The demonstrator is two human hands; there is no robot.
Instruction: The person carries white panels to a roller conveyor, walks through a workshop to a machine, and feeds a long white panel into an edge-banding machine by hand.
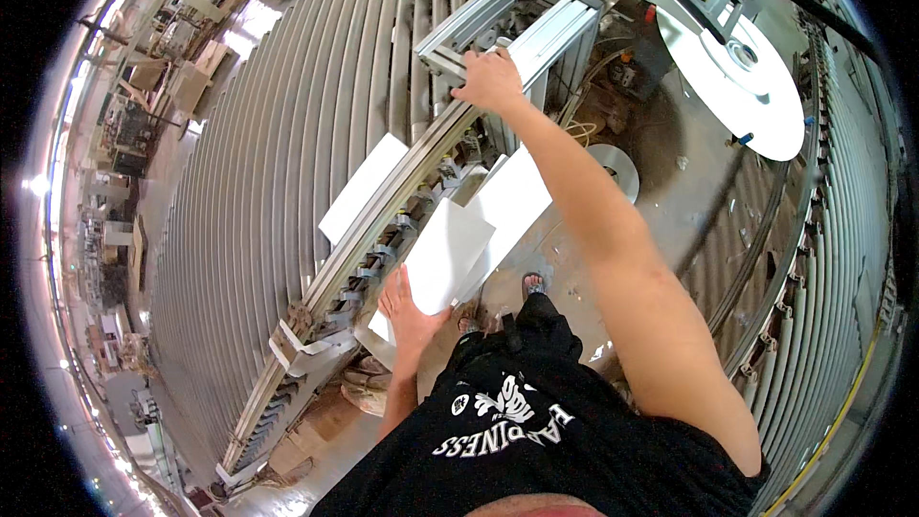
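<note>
Head: rail (397, 190) between rollers (278, 124), white panel (445, 251).

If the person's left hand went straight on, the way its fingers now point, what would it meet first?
The left hand would probably first meet the small grey brackets along the long silver-coloured metal rail, though depth is unclear.

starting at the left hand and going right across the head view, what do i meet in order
Left hand → right hand → small pale disc → large white disc → right-edge rollers.
</note>
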